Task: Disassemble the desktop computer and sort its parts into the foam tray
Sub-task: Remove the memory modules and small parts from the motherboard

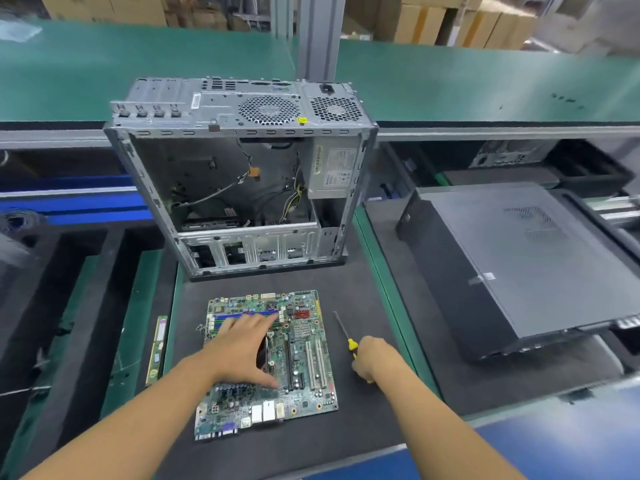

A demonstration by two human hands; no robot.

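A green motherboard [304, 358] lies flat on the black mat in front of me. My left hand [239, 348] rests spread on its middle, fingers reaching the blue memory slots and covering the cooler. My right hand [375, 358] grips the yellow handle of a screwdriver [346, 336], whose shaft points away to the upper left over the mat. Behind the board stands the open grey computer case [242, 174], with loose cables and the power supply [332, 171] still inside. A green memory stick [157, 348] lies in the black foam tray [114, 271] at the left.
A closed black computer case [512, 265] lies flat at the right. A green conveyor belt [485, 84] runs across behind the bench, with cardboard boxes beyond. A grey upright post [318, 36] rises behind the open case.
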